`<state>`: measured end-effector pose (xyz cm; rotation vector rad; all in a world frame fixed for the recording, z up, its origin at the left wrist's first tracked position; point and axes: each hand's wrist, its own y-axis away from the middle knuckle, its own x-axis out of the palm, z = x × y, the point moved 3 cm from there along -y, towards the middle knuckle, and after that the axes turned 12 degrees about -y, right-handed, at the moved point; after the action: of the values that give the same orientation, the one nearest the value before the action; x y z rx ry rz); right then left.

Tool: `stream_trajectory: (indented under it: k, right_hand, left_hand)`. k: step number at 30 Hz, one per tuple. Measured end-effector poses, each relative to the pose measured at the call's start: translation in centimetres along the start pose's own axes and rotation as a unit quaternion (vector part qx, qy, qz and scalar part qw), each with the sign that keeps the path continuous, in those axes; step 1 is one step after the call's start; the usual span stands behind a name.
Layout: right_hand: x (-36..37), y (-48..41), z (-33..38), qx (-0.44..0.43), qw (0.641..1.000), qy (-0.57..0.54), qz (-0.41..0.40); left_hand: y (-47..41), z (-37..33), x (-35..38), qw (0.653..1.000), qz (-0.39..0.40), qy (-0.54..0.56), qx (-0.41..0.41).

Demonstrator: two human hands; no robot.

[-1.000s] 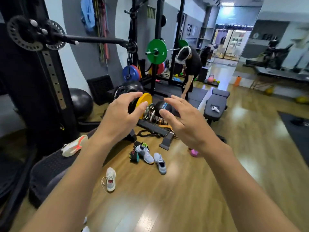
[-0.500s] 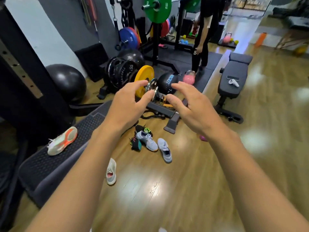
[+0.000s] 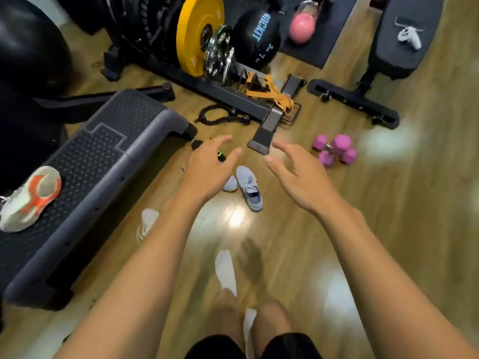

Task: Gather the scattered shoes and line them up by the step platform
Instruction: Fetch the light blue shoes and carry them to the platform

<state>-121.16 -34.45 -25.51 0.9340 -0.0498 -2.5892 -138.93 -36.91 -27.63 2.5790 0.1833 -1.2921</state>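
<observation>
The dark step platform (image 3: 85,161) runs along the left. A white and orange shoe (image 3: 31,198) lies on its top, sole up. On the wooden floor, a grey-blue shoe (image 3: 250,189) lies in the middle with its mate (image 3: 230,183) partly hidden behind my left wrist. A black and green shoe (image 3: 220,155) shows under my left fingers. A white shoe (image 3: 147,222) lies beside the platform. My left hand (image 3: 207,167) and my right hand (image 3: 295,172) hover above the shoes, fingers spread, holding nothing.
A plate rack with a yellow plate (image 3: 198,32) and a black medicine ball (image 3: 256,38) stands behind. Pink dumbbells (image 3: 334,150) lie at the right, near a black bench (image 3: 404,40). A rope handle (image 3: 220,116) lies on the floor. My socked feet (image 3: 226,273) step forward.
The view has tilted down and moved closer to the shoes. Both hands have lowered toward the shoe pile, still empty.
</observation>
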Motion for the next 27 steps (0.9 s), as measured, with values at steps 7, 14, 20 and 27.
stream_trajectory:
  k: [7,14,20,27]
  right_hand:
    - [9.1,-9.7,-16.2,0.182,0.976,-0.113,0.038]
    - [20.2,-17.5,-35.0,0.311,0.942,-0.120,0.043]
    - [29.1,-22.4,-47.0,0.348,0.928,-0.090,0.093]
    - [36.5,-26.7,-57.7,0.394,0.916,-0.049,0.054]
  left_hand:
    - [-11.3,7.6,17.4,0.986,0.147,0.005,-0.082]
    - [-18.8,15.9,36.8,0.952,0.252,-0.015,-0.174]
    - [-23.2,22.5,49.7,0.925,0.271,-0.019,-0.264]
    - [-26.6,28.6,60.4,0.912,0.266,-0.037,-0.310]
